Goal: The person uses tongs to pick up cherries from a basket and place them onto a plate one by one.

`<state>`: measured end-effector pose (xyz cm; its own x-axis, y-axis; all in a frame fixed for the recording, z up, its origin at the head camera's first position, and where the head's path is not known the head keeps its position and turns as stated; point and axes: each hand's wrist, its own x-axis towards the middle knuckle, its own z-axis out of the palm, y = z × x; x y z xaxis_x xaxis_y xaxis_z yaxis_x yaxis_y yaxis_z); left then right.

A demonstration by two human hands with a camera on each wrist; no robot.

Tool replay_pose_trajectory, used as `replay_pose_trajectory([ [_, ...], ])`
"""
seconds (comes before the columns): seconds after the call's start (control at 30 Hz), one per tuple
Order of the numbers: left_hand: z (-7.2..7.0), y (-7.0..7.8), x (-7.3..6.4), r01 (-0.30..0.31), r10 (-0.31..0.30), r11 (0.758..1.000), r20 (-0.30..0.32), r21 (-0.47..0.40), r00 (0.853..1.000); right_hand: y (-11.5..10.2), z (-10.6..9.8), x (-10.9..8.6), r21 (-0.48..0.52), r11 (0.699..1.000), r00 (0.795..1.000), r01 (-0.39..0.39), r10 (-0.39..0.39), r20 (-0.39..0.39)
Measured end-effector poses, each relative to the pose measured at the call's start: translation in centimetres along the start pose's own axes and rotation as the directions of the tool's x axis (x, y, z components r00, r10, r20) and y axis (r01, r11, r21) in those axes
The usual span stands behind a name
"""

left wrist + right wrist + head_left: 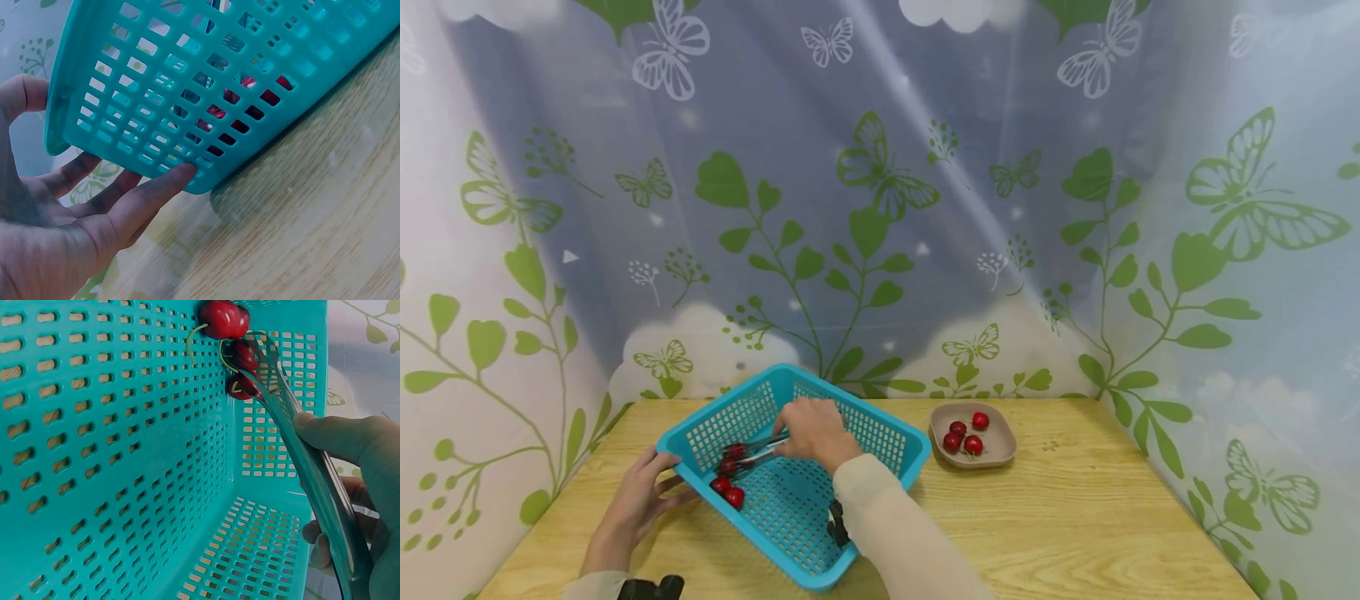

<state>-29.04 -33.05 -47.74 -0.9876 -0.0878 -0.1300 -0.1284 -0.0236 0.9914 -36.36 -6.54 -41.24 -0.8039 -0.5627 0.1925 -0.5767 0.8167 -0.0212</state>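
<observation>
A blue perforated plastic basket (917, 450) stands on the table, and my left hand (636, 496) holds its left corner. In the left wrist view, the thumb (169, 181) presses the outer wall while another finger touches the rim. My right hand (816, 433) reaches into the basket and grips metal tongs (312, 469). The tips of the tongs are around dark red cherries (242, 386) near the basket's left end; whether they squeeze them is unclear. Right beside the tips lie more cherries (220, 319) with green stems.
To the right of the basket, a small beige dish (1006, 450) holds several cherries (973, 444). The wooden table (1075, 517) ends at a curtain (970, 333) printed with butterflies and leaves, which hangs behind and at both sides.
</observation>
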Motion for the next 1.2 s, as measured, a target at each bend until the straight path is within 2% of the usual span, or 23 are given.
replay_pose_trajectory([
  [0.3, 0.0, -0.1, -0.2, -0.01, 0.01, 1.0, -0.004, 0.008, 1.0, 0.0, 0.0, -0.3, 0.026, 1.0, 1.0, 0.003, -0.003, 0.004],
  [0.6, 0.0, -0.2, 0.0, 0.0, 0.0, 1.0, -0.009, 0.0, 1.0, 0.0, -0.6, -0.5, 0.026, 0.999, 0.999, 0.021, -0.02, -0.035],
  [0.9, -0.1, -0.3, 0.0, -0.015, 0.015, 1.0, -0.011, 0.027, 1.0, 0.1, -1.9, -0.7, 0.005, 1.0, 0.997, 0.031, -0.03, -0.071],
  [1.03, -0.1, -0.3, 0.0, -0.015, 0.015, 1.0, -0.007, 0.022, 1.0, 0.4, -2.8, -1.1, 0.006, 0.999, 0.994, 0.037, -0.036, -0.103],
  [1.2, 0.0, -0.2, -0.1, -0.02, 0.02, 1.0, -0.009, 0.024, 1.0, 0.9, -3.9, -1.8, -0.038, 0.997, 0.986, 0.061, -0.066, -0.153],
])
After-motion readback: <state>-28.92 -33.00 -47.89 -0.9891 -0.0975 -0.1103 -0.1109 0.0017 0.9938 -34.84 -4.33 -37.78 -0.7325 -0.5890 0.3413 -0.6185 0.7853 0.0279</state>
